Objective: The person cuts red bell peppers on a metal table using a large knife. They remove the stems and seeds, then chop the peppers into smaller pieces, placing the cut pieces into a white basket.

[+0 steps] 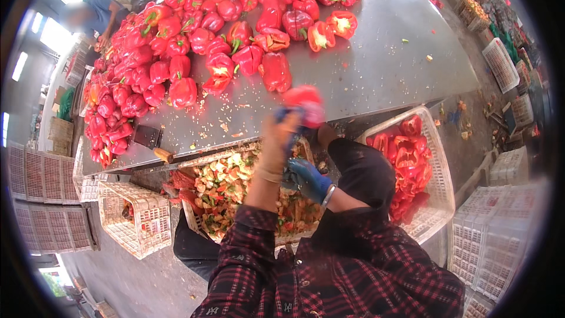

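Note:
My left hand (289, 121), in an orange and blue glove, is raised at the table's near edge around a red bell pepper (306, 101), both blurred by motion. My right hand (311, 176), in a blue glove, hangs lower, over a crate (190, 216) of pepper cores and scraps (227, 176). Its fingers are curled; whether they hold anything is unclear. Ahead, a large pile of red bell peppers (212, 22) covers much of the metal table (375, 66). Cut-open peppers (321, 36) lie at the pile's near side. By my right knee stands a white crate (435, 212) of cut red peppers (404, 163).
A cleaver (148, 136) with a wooden handle lies at the table's near left edge. A plastic crate (134, 218) lies on the floor at left; stacked crates (490, 229) stand at right. Another person (101, 13) is at the table's far left. Seeds dot the tabletop.

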A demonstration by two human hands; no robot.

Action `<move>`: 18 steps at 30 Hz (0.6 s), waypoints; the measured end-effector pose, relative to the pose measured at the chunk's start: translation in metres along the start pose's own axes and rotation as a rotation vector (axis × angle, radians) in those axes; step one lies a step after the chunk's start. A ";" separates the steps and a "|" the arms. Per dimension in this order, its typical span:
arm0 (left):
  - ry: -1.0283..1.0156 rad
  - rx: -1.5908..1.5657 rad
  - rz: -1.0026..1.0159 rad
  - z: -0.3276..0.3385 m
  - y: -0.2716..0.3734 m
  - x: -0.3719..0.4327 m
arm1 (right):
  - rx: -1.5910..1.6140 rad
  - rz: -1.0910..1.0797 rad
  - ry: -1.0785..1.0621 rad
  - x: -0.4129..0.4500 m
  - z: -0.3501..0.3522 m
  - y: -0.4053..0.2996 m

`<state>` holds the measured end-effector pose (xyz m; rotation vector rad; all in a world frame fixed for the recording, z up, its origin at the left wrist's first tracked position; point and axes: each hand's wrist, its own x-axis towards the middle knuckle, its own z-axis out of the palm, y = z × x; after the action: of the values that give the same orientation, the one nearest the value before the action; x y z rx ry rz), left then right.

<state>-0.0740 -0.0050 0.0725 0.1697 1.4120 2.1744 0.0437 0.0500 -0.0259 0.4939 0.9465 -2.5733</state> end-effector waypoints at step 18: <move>0.077 0.323 0.302 -0.054 -0.001 0.078 | 0.245 -0.224 0.155 -0.003 0.001 -0.035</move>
<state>-0.1607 -0.0093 0.0338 0.4458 1.8808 2.1876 0.0304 0.0750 -0.0048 0.6982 0.7762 -2.9086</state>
